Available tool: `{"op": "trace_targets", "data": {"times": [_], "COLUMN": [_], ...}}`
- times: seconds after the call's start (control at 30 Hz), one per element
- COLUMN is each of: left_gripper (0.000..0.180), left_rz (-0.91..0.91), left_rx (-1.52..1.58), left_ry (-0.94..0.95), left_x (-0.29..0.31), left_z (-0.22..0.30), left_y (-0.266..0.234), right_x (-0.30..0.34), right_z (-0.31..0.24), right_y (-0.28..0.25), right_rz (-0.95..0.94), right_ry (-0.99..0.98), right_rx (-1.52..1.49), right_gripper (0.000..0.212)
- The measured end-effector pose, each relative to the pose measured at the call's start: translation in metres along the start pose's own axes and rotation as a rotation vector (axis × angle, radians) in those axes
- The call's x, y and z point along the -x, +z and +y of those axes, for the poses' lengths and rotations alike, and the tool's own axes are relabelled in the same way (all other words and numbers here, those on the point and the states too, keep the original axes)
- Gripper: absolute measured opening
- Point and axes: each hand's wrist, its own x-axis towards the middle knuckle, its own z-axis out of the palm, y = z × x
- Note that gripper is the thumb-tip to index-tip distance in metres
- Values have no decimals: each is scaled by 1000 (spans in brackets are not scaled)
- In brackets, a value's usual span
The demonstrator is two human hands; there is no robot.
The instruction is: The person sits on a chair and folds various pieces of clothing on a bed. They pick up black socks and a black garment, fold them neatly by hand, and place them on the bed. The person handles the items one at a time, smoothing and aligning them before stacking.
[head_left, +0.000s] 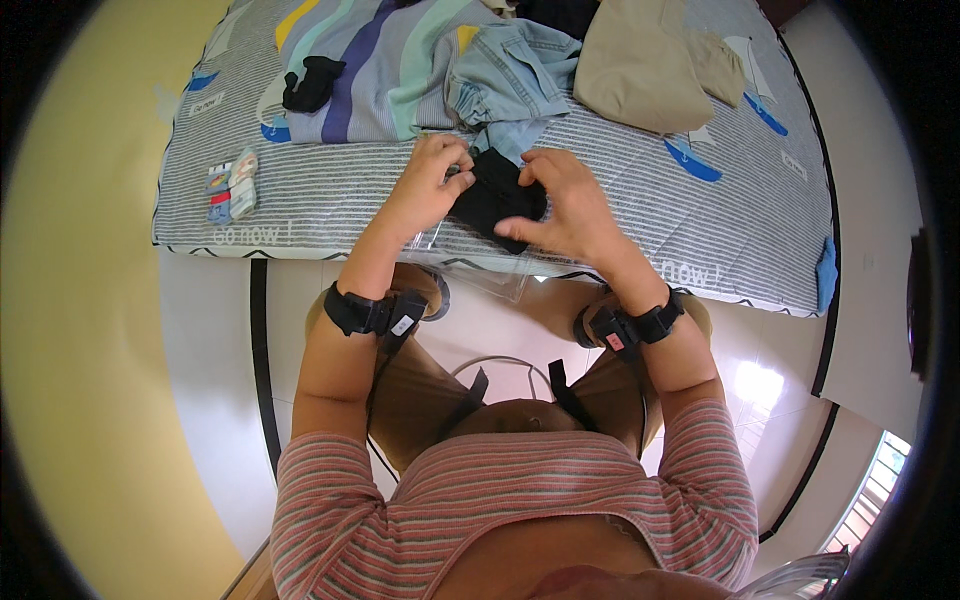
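Striped bedding point(330, 205) covers the mattress before us, strewn with a denim garment point(515, 75), a tan garment point(640, 60) and a striped cloth point(385, 70). From the head view, we see a small black garment point(497, 196) at the near edge, over a clear plastic bag point(480, 265). Our left hand point(432, 180) pinches its left end; our right hand point(562, 200) curls over its right side, fingers closed on the fabric. It lies crosswise between both hands, equally near each.

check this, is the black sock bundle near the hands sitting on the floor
No, the black bundle lies on the striped bed cover, with the left hand and right hand gripping it.
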Motion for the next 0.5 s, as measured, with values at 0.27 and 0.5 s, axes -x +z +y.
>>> {"op": "trace_targets", "data": {"times": [0.27, 0.5], "left_gripper": [15, 24], "left_rz": [-17, -96], "left_rx": [-157, -98], "left_ry": [175, -3], "left_x": [2, 2], "left_z": [13, 17], "left_y": [-7, -16], "right_x": [2, 2], "right_z": [-11, -11], "right_y": [5, 4], "right_rz": [-253, -196], "right_ry": [85, 134], "right_rx": [230, 205], "right_gripper": [59, 82]}}
